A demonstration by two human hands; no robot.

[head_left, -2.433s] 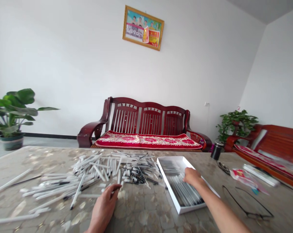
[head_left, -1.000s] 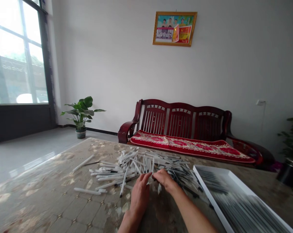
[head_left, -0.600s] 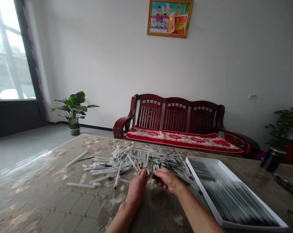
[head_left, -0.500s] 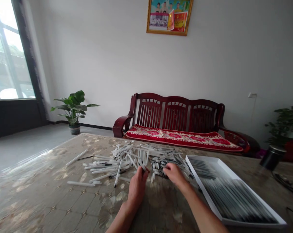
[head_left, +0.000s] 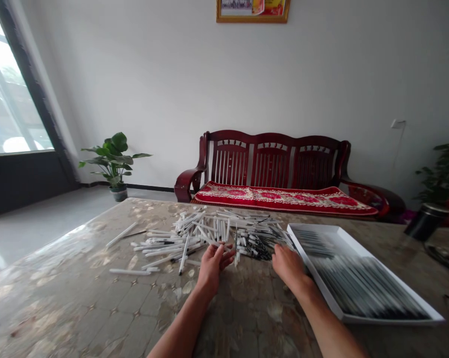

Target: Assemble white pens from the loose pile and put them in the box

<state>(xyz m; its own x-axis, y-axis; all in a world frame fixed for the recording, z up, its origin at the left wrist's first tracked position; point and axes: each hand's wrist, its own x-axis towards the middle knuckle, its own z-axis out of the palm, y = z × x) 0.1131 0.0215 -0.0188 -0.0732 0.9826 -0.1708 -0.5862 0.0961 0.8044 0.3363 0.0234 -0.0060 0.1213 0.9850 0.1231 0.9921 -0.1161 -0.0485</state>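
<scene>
A heap of white pen barrels (head_left: pixel 194 233) lies spread over the middle of the marbled table (head_left: pixel 79 298). A smaller heap of black pen parts (head_left: pixel 260 246) sits at its right end. My left hand (head_left: pixel 213 261) rests at the near edge of the white heap, its fingers curled round one white barrel. My right hand (head_left: pixel 287 261) lies knuckles up beside the black parts, fingers bent down into them; what they pinch is hidden. A shallow white tray (head_left: pixel 317 226) of finished pens in rows stands just right of my right hand.
One loose white barrel (head_left: pixel 129 272) lies apart at the near left. A black canister (head_left: pixel 425 221) and spectacles (head_left: pixel 448 258) are at the far right of the table. Beyond the table stand a red wooden sofa (head_left: pixel 276 169) and a potted plant (head_left: pixel 114 159).
My right hand left the tray, met my left hand at the heap, then moved right to the black parts. The hands have drawn apart. My head turned left and tilted down.
</scene>
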